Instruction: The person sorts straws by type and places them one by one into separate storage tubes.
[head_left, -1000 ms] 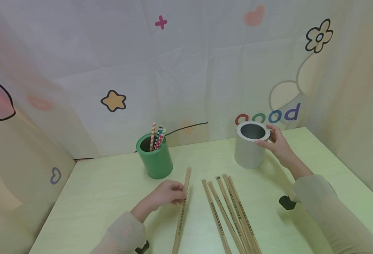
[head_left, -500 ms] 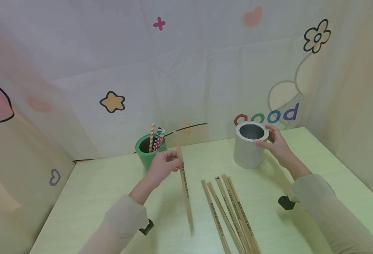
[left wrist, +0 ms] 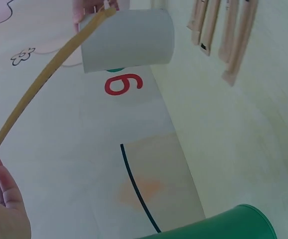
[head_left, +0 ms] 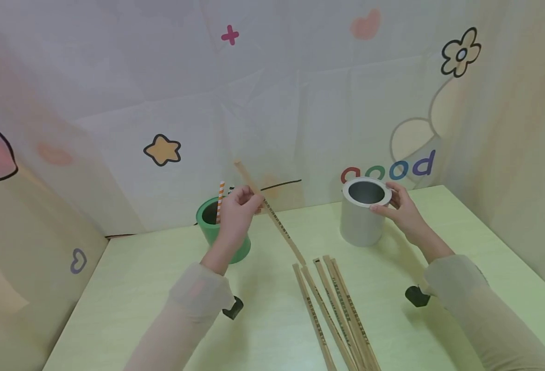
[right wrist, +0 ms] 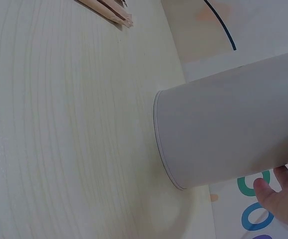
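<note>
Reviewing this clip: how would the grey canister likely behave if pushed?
The grey canister probably would slide when pushed low, since it stands upright on the table. A shove near its top, where the right hand grips, might tip it, as it looks taller than wide. Laid sideways, its round wall would likely let it roll.

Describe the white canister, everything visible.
The white canister is a smooth, plain cylinder with a thick pale rim and dark grey interior; material unclear, perhaps plastic or metal. It stands upright, open end up, on the table near the backdrop. The right hand grips it near the top; no contents show.
</note>
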A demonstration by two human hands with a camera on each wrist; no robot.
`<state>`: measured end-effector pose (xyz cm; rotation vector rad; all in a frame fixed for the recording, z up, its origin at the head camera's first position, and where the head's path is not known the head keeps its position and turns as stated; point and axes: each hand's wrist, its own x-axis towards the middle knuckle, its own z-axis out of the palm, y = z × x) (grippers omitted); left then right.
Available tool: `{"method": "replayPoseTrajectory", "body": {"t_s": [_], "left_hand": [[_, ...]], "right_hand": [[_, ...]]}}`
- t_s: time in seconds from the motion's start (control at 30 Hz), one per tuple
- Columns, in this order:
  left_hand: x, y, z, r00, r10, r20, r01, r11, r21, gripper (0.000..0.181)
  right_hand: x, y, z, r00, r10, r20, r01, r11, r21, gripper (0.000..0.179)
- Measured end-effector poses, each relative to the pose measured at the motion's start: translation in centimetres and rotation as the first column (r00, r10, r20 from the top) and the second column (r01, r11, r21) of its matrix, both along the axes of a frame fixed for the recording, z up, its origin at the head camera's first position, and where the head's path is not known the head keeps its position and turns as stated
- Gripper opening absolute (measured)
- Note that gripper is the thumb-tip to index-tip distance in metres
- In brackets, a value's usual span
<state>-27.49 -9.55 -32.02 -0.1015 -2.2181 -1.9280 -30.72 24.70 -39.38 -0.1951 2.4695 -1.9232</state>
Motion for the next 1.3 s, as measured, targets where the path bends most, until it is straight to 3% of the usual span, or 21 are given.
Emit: {"method": "replayPoseTrajectory", "body": {"t_s": [0.43, 0.77, 1.0, 1.2, 1.3], "left_hand": [[-1.4, 2.2, 1.2, 0.998, 0.053, -0.042, -0.045, 0.985, 0.164, 0.009], [-2.2, 4.7, 2.4, 0.995, 0.086, -0.045, -0.070, 0.956, 0.285, 0.009], [-2.8, 6.9, 2.2, 0.990, 0.119, -0.080, -0.083, 0.932, 0.352, 0.014], [-3.1, 8.9, 1.8, 0.988, 0.125, -0.095, -0.084, 0.930, 0.359, 0.015], [-3.2, 9.8, 1.6, 0.986, 0.127, -0.105, -0.088, 0.945, 0.316, 0.017]], "right_hand": [[0.2, 0.1, 0.0, 1.000, -0.007, -0.005, 0.007, 1.000, -0.004, 0.083], [0.1, 0.0, 0.0, 1.000, -0.010, 0.001, 0.010, 1.000, 0.007, 0.084], [0.1, 0.0, 0.0, 1.000, -0.012, -0.001, 0.012, 1.000, 0.001, 0.083], [0.2, 0.0, 0.1, 1.000, -0.009, 0.001, 0.009, 1.000, 0.000, 0.083], [0.2, 0.0, 0.1, 1.000, -0.010, 0.001, 0.010, 1.000, -0.003, 0.083]]}}
